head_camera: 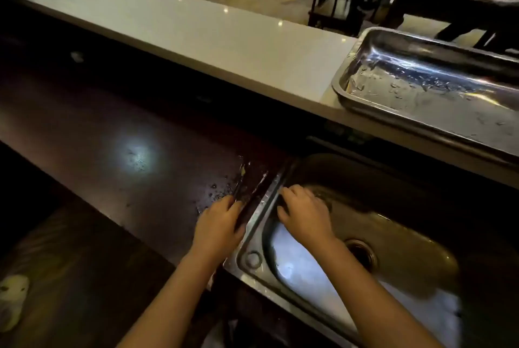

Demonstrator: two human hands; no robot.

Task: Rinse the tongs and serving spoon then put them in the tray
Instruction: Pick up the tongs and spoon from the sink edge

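So, nearest the camera both forearms reach in over the front edge of the dark worktop (118,151), one on each side of the sink's left rim. The left hand (217,225) lies palm-down on the wet worktop with its fingers curled over a long dark utensil (247,193) beside that rim; probably the tongs or the serving spoon, but it's too dim to say which. The right hand (304,214) sits just inside the sink (259,217), fingers bent against the inner wall, and I can't tell if it's holding anything. My guess is the hands are gathering the pieces for rinsing. No water is visibly running. Further back, the steel tray (341,92) waits at the right end of the white ledge (196,30), wet and with nothing in it, handy to the sink.
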